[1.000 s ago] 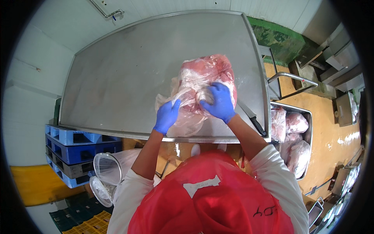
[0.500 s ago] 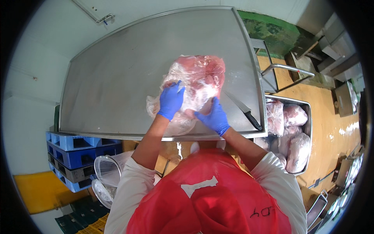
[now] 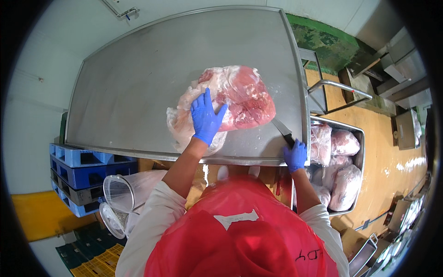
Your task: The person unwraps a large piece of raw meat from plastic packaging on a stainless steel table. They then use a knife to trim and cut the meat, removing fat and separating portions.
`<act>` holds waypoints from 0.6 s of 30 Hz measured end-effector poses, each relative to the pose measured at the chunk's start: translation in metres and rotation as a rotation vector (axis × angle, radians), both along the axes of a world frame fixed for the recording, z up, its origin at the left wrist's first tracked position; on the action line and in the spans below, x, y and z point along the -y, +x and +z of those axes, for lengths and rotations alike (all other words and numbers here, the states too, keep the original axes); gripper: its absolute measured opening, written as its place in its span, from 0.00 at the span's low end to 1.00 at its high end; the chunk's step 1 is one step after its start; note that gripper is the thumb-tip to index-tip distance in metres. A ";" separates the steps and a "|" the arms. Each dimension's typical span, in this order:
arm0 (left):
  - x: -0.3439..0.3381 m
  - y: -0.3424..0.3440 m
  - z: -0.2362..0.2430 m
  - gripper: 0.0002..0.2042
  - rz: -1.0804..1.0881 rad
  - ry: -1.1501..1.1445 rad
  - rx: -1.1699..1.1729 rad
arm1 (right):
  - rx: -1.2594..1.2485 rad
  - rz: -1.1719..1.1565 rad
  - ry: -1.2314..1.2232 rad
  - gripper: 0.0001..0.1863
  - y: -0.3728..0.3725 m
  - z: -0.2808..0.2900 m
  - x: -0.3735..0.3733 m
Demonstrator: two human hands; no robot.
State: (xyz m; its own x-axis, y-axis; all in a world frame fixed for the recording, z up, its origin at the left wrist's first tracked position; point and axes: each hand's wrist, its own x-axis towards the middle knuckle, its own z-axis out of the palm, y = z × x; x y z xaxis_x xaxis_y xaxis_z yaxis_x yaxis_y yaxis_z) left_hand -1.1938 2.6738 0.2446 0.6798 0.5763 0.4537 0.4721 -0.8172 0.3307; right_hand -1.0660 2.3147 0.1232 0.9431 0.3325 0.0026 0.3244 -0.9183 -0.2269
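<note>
— Past the red apron [image 3: 221, 235], what's that right hand [image 3: 296, 156] doing?

— It's at the near right corner of the tabletop [image 3: 134, 92], fingers over the back of the black handle of a knife [image 3: 289, 139]. From where I'm standing I can't tell if they're closed round it. The blade points away and leftward, its front end right by the meat [image 3: 251, 101].

— And the left hand [image 3: 206, 119]?

— Palm down, fingers spread fairly wide, thumb off to the right. It's laid over the left part of the meat, on the clear film [image 3: 177, 127].

— So where's the meat from those fingers?

— Mostly to their right, with some of it beyond the fingertips. It's well apart from the right hand's fingers; the blade lies between.

— And the film?

— Crumpled on the tabletop, bunched left of the left hand and round under its wrist.

— Farther out?

— A metal tub [image 3: 362, 161] of wrapped pieces [image 3: 345, 187] beside the right edge, stacked pallets [image 3: 94, 175] off left, then a trolley handle [image 3: 341, 83] past the tub, and a pipe [image 3: 122, 14] on the far wall.
</note>
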 end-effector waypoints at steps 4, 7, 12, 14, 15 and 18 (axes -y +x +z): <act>-0.011 0.005 -0.022 0.34 0.045 -0.011 0.071 | -0.067 0.050 -0.113 0.22 -0.003 -0.006 0.011; -0.009 0.009 -0.032 0.30 -0.009 0.005 0.146 | -0.104 -0.003 -0.006 0.17 -0.002 -0.015 0.020; -0.025 0.002 -0.043 0.27 -0.215 -0.027 0.254 | -0.270 -0.073 0.350 0.11 -0.007 -0.004 0.049; -0.036 0.005 -0.041 0.26 -0.258 -0.047 0.248 | -0.240 -0.107 0.394 0.11 -0.007 0.003 0.055; -0.040 0.007 -0.039 0.25 -0.294 -0.056 0.252 | -0.205 -0.112 0.441 0.11 -0.004 0.007 0.056; -0.053 0.022 -0.032 0.23 -0.300 -0.053 0.244 | -0.164 -0.062 0.529 0.11 0.019 0.046 0.027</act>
